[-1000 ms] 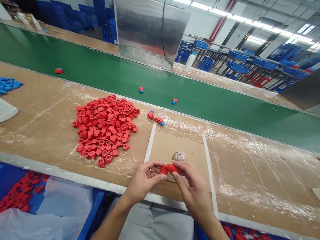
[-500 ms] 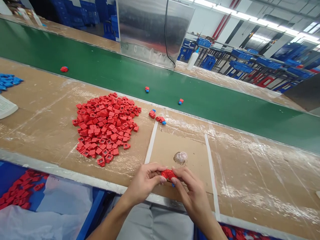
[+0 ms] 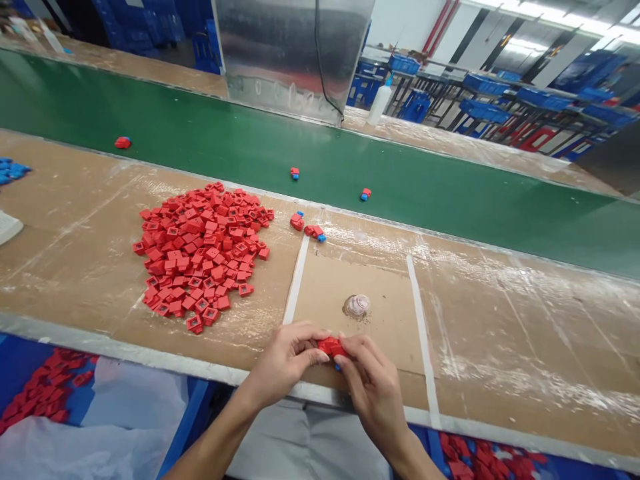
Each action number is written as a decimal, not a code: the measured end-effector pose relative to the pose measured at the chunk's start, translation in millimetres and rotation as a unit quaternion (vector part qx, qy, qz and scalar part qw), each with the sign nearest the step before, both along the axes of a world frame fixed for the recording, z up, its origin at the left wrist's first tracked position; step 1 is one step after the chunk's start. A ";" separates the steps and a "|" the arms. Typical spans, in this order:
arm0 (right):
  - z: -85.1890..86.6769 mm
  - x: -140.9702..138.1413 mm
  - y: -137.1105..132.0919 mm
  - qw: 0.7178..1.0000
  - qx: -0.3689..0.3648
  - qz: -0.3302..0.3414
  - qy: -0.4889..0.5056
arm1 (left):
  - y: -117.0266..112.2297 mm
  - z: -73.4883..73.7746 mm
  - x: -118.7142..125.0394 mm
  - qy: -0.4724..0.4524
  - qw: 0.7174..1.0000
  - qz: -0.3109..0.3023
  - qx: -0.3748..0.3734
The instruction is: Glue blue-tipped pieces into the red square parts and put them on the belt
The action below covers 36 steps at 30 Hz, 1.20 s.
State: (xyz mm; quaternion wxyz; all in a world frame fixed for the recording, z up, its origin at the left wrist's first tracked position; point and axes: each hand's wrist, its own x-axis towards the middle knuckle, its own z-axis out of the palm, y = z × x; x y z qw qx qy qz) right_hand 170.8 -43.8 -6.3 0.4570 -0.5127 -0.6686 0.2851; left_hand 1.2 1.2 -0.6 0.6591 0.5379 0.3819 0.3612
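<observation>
Between my two hands is a small red plastic piece (image 3: 331, 346) with a bit of blue beneath it, above the table's near edge. My left hand (image 3: 287, 357) pinches its left end between thumb and fingers. On its right end, the fingers of my right hand (image 3: 373, 377) are closed as well. Fingertips partly cover the piece. Just beyond lies a round pinkish lump (image 3: 358, 305) on a cardboard sheet (image 3: 325, 280) edged by white tape strips. To the left spreads a heap of red hollow plastic blocks (image 3: 200, 247).
Two red-and-blue pieces (image 3: 315, 232) lie near the belt's edge. Several more rest on the green conveyor belt (image 3: 220, 140). Blue pieces (image 3: 13, 170) sit at far left. Below the table edge are blue bins (image 3: 193, 413) with red parts. A white bottle (image 3: 380, 103) stands beyond the belt.
The camera view has shifted slightly. Both hands still pinch the red piece together, with hardly any change in their grip.
</observation>
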 end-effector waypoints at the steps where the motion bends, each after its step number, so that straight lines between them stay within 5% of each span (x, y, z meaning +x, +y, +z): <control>1: -2.3 1.4 -0.2 1.000 0.010 -0.010 0.003 | -0.1 -0.6 0.7 0.000 1.000 -0.001 -0.003; 9: -13.0 7.7 -4.2 0.997 0.045 -0.058 0.012 | -1.1 -3.7 3.9 0.063 0.998 -0.005 -0.004; 15: -7.7 8.8 -1.3 1.000 0.025 0.007 -0.005 | 2.1 8.8 1.3 0.198 0.972 -0.064 0.112; 20: -6.6 10.7 1.9 0.998 0.044 0.047 -0.016 | 3.4 10.5 0.8 0.205 0.962 -0.088 0.158; 30: -9.7 11.7 2.9 0.998 0.043 0.035 -0.023 | 2.2 7.7 3.6 0.216 0.961 -0.070 0.160; 36: -16.2 14.6 -0.1 1.000 -0.005 0.005 0.028 | 5.3 17.1 -3.0 0.173 0.976 -0.105 0.084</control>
